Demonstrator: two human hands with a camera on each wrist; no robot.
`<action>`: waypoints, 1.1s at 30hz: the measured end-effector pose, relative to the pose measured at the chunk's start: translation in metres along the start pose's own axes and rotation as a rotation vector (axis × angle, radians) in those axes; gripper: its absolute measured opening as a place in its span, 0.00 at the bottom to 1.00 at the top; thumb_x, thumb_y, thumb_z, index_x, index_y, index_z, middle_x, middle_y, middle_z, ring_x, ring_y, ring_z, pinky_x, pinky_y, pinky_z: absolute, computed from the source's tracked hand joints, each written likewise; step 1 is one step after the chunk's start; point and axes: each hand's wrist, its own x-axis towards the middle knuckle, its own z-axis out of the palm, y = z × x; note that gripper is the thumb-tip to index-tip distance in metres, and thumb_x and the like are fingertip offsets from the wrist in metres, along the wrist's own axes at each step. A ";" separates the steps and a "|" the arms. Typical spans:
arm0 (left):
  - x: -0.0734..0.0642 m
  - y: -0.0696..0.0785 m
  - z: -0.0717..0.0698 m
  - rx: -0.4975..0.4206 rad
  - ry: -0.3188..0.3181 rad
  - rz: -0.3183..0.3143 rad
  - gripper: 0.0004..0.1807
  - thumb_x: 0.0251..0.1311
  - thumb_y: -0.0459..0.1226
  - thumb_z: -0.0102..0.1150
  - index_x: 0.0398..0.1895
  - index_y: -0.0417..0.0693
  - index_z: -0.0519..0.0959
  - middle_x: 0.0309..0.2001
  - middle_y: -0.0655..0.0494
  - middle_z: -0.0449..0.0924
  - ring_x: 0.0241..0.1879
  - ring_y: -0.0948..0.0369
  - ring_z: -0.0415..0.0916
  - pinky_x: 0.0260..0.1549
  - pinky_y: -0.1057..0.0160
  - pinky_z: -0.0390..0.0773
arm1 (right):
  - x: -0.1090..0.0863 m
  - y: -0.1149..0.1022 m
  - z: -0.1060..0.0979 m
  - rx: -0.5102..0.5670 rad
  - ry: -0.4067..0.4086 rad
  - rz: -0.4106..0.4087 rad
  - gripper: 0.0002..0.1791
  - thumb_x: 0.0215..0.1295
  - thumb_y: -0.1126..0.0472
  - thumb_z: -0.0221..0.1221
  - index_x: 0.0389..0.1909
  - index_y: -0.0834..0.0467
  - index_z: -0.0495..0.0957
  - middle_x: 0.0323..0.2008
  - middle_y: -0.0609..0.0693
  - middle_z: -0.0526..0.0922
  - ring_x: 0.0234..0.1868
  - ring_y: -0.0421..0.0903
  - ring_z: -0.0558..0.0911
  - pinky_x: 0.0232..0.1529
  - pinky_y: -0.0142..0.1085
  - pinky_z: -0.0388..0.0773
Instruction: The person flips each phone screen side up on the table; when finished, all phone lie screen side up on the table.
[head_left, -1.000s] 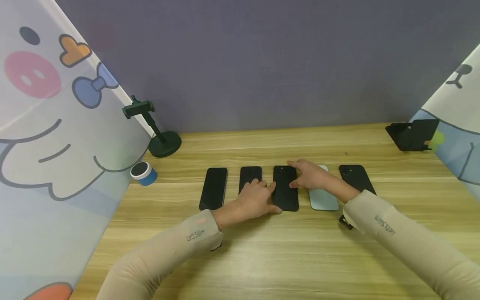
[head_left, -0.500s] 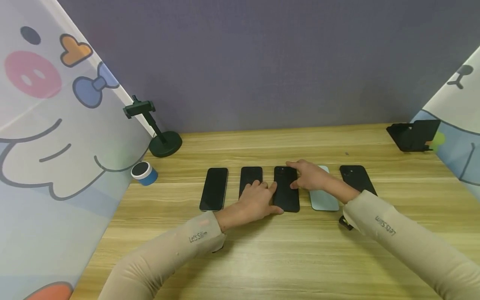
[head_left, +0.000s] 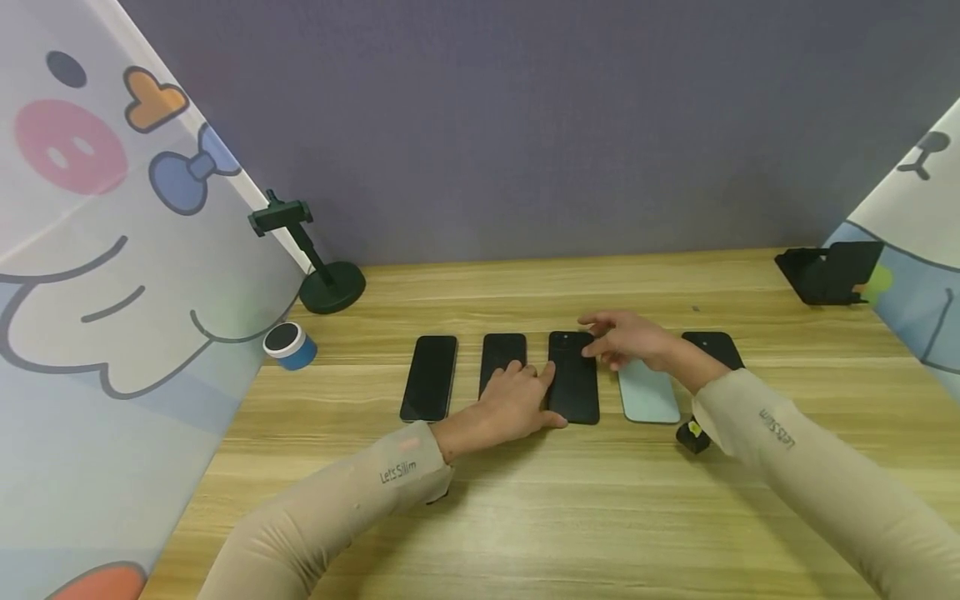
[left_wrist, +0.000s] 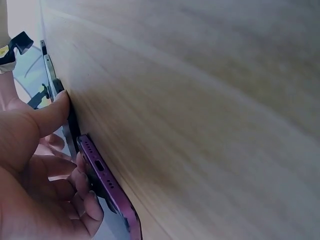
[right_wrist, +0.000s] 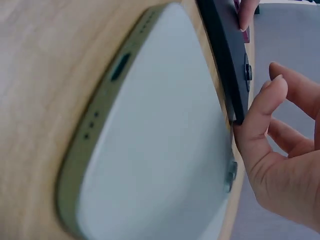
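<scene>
Several smartphones lie in a row on the wooden table [head_left: 525, 525]. My left hand [head_left: 513, 404] rests at the lower left of the middle black phone [head_left: 574, 392], thumb near its bottom edge and index finger at its left edge. Under that hand's other fingers lies a dark phone [head_left: 497, 350], its purple frame [left_wrist: 112, 182] plain in the left wrist view. My right hand [head_left: 628, 337] hovers by the black phone's upper right corner, holding nothing, its fingers loosely bent. It overlaps the top of a pale green phone [head_left: 649, 396], which lies back up [right_wrist: 150, 135].
Another dark phone [head_left: 428, 379] lies at the row's left end and a black one [head_left: 716, 343] at its right, partly behind my right forearm. A dark phone stand [head_left: 332, 287], a blue-and-white tub [head_left: 291, 348] and a black folding stand [head_left: 832, 271] stand farther out.
My right hand has come off the black phone's upper right edge and lifted slightly. My left hand stays at its lower left, and the phones have hardly shifted.
</scene>
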 end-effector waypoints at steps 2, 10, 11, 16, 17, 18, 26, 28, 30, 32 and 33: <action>0.001 0.000 0.000 -0.002 -0.004 0.002 0.50 0.61 0.66 0.56 0.80 0.53 0.55 0.68 0.50 0.73 0.62 0.51 0.71 0.57 0.50 0.74 | 0.001 0.001 -0.002 0.025 0.003 0.010 0.40 0.69 0.62 0.62 0.78 0.59 0.54 0.60 0.61 0.63 0.30 0.43 0.75 0.28 0.34 0.77; 0.000 0.000 -0.001 0.012 -0.012 0.010 0.50 0.60 0.66 0.56 0.80 0.55 0.54 0.67 0.50 0.74 0.61 0.52 0.72 0.55 0.52 0.75 | 0.003 0.002 -0.005 0.068 0.033 0.039 0.36 0.69 0.63 0.61 0.76 0.58 0.59 0.49 0.56 0.67 0.24 0.39 0.72 0.26 0.32 0.77; 0.001 0.000 -0.001 0.013 -0.013 0.011 0.50 0.60 0.66 0.56 0.80 0.55 0.54 0.67 0.50 0.74 0.61 0.52 0.72 0.54 0.52 0.75 | 0.003 0.003 -0.005 0.068 0.038 0.041 0.36 0.69 0.64 0.61 0.75 0.58 0.60 0.48 0.56 0.67 0.24 0.39 0.71 0.26 0.32 0.77; 0.002 0.000 -0.001 0.015 -0.010 0.014 0.50 0.60 0.66 0.55 0.80 0.55 0.54 0.67 0.50 0.74 0.61 0.51 0.72 0.55 0.52 0.75 | 0.002 0.007 -0.003 0.045 0.040 0.004 0.34 0.69 0.64 0.61 0.74 0.58 0.62 0.38 0.53 0.67 0.22 0.39 0.71 0.25 0.32 0.77; 0.002 -0.001 0.000 0.017 -0.008 0.013 0.50 0.60 0.66 0.55 0.80 0.55 0.54 0.68 0.50 0.74 0.62 0.51 0.72 0.55 0.52 0.75 | 0.003 0.008 -0.002 0.042 0.043 -0.005 0.34 0.69 0.64 0.61 0.74 0.58 0.62 0.37 0.52 0.67 0.21 0.39 0.71 0.24 0.32 0.77; 0.002 -0.001 0.000 0.017 -0.006 0.013 0.50 0.60 0.66 0.55 0.80 0.55 0.54 0.68 0.50 0.74 0.62 0.51 0.72 0.56 0.52 0.75 | 0.002 0.009 -0.001 0.038 0.046 -0.015 0.34 0.69 0.64 0.61 0.74 0.57 0.62 0.36 0.52 0.67 0.21 0.39 0.71 0.24 0.32 0.77; 0.002 -0.002 -0.002 0.018 -0.011 0.012 0.50 0.60 0.67 0.55 0.80 0.55 0.55 0.67 0.50 0.74 0.62 0.51 0.72 0.56 0.51 0.75 | -0.002 0.008 0.004 -0.025 0.106 -0.055 0.30 0.69 0.63 0.62 0.71 0.56 0.68 0.34 0.52 0.71 0.21 0.40 0.73 0.22 0.33 0.76; 0.002 -0.003 -0.001 0.018 -0.013 0.014 0.50 0.60 0.67 0.54 0.80 0.55 0.55 0.67 0.51 0.74 0.62 0.51 0.72 0.56 0.51 0.75 | -0.002 0.007 0.004 -0.042 0.113 -0.048 0.30 0.69 0.62 0.62 0.72 0.55 0.68 0.32 0.52 0.72 0.21 0.40 0.74 0.21 0.33 0.77; 0.002 -0.004 -0.001 0.013 -0.014 0.017 0.50 0.60 0.66 0.55 0.80 0.55 0.55 0.67 0.51 0.75 0.62 0.51 0.72 0.56 0.51 0.75 | -0.002 0.006 0.004 -0.058 0.114 -0.037 0.31 0.69 0.62 0.62 0.72 0.55 0.68 0.32 0.53 0.73 0.21 0.40 0.74 0.22 0.33 0.77; 0.002 -0.005 0.000 0.006 -0.016 0.022 0.49 0.60 0.66 0.55 0.80 0.55 0.55 0.67 0.51 0.74 0.62 0.51 0.72 0.56 0.51 0.75 | -0.003 0.005 0.004 -0.075 0.108 -0.029 0.31 0.69 0.61 0.62 0.72 0.55 0.68 0.32 0.54 0.75 0.21 0.41 0.75 0.22 0.34 0.77; 0.002 -0.005 0.000 0.004 -0.016 0.024 0.49 0.60 0.66 0.55 0.80 0.55 0.55 0.67 0.51 0.74 0.62 0.51 0.72 0.56 0.50 0.75 | -0.003 0.004 0.003 -0.089 0.103 -0.027 0.32 0.68 0.61 0.62 0.73 0.55 0.67 0.32 0.54 0.75 0.22 0.42 0.75 0.22 0.35 0.78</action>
